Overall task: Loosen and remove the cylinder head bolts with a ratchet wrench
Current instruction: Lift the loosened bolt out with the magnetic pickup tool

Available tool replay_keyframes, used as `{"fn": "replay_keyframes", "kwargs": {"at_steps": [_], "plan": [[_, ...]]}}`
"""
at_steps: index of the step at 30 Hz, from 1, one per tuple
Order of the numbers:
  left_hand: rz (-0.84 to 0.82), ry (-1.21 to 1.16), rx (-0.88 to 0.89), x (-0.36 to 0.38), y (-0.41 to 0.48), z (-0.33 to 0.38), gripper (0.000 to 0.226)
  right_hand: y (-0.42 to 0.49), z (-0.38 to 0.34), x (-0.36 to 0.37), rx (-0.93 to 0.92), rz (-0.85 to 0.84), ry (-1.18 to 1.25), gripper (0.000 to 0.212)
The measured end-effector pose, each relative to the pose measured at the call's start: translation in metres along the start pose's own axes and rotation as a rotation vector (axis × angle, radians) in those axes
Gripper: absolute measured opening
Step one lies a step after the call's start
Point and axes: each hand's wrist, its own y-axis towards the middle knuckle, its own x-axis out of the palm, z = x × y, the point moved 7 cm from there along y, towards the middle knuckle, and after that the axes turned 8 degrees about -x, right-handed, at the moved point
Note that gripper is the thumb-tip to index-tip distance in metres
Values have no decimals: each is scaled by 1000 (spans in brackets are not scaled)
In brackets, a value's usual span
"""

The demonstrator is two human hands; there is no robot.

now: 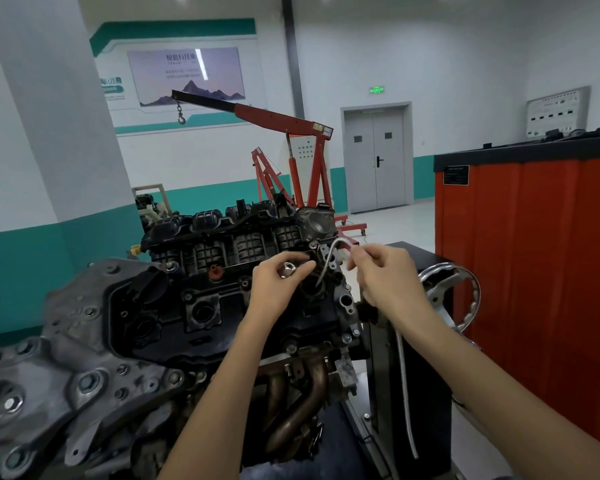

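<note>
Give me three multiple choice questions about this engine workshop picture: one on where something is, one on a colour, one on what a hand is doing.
1. Where does the red crane stand?
A on the cabinet
B behind the engine, toward the grey door
C at the person's feet

2. What colour is the cabinet on the right?
A blue
B yellow
C orange-red

3. What is the left hand doing?
A lying flat on the engine
B pinching a small silver piece
C hanging at the person's side

Answers: 1 B, its frame shows beyond the engine. 2 C, its ribbed front is orange-red. 3 B, thumb and fingers close round the piece.
</note>
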Motion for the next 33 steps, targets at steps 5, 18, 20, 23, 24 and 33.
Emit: {"fn": "replay_keyframes", "kwargs": {"at_steps": [5, 18, 20, 23, 24, 33], "plan": [[137, -42, -179, -19, -6, -38, 40, -2, -14, -24, 27, 19, 132, 32], [113, 257, -59, 17, -4, -27, 36, -18, -52, -53, -38, 33, 364, 33], [120, 292, -53, 27, -1, -20, 31, -20, -57, -55, -54, 16, 379, 32], [168, 337, -39, 37, 2, -14, 37, -24, -67, -58, -107, -14, 422, 32], [201, 347, -34, 38, 3, -12, 41, -25, -69, -60, -124, -18, 435, 31], [361, 64, -247, -26, 9, -37, 48, -27, -83, -88, -245, 29, 533, 31]]}}
